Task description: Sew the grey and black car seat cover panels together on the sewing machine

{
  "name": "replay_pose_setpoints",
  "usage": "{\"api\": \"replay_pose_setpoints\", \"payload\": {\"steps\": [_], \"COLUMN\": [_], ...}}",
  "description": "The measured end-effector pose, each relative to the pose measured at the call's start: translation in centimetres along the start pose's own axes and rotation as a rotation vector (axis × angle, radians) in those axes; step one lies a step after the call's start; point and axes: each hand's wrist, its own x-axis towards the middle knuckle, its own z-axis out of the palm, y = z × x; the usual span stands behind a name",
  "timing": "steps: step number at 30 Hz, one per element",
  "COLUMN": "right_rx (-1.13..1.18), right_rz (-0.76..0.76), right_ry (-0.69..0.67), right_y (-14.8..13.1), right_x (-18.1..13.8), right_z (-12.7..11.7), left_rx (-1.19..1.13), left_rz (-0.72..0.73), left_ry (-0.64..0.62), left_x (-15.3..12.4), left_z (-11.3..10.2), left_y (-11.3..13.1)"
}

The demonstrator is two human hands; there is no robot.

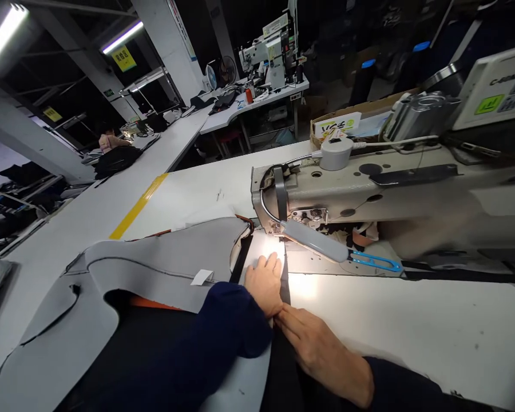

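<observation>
My left hand (264, 283) lies on the grey padded fabric (154, 246), just in front of the lit needle area of a sewing machine (326, 197). Its fingers rest fairly flat, pressing the fabric near a black strip (285, 372) along the edge. Close behind the left wrist is my right hand (321, 349), its fingers together at that black strip and the fabric edge; the fingertips are partly hidden. A large piece of the fabric spreads left, with a white tag (202, 277) and a curved dark seam. The needle itself is too small to make out.
A lamp with a grey head and blue end (375, 261) hangs at the machine. Behind stand a cardboard box (313, 134) and a control panel (498, 86). Another sewing machine (274, 57) is on a far table. A person in pink (109, 140) sits far left.
</observation>
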Motion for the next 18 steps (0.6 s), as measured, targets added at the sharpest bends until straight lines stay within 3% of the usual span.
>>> {"api": "replay_pose_setpoints", "payload": {"steps": [6, 10, 13, 15, 18], "right_rx": [0.009, 0.057, 0.019, -0.105, -0.294], "right_rz": [0.010, -0.006, 0.141, 0.313, 0.487], "right_ry": [0.014, -0.047, 0.091, 0.195, 0.132], "right_y": [1.6, 3.1, 5.6, 7.8, 10.7], "right_x": [0.3, 0.1, -1.4, -2.7, -4.0], "right_z": [0.2, -2.3, -5.0, -6.4, -7.3], "left_rx": [-0.031, -0.063, -0.127, -0.298, -0.666], "left_rz": [-0.029, -0.056, -0.052, 0.053, 0.291], "left_ry": [0.073, 0.140, 0.176, 0.144, 0.081], "left_x": [1.6, 1.4, 1.1, 0.3, -3.3], "left_z": [-0.1, 0.4, 0.2, -1.1, -4.5], "left_y": [-0.1, 0.4, 1.1, 1.3, 0.4]}}
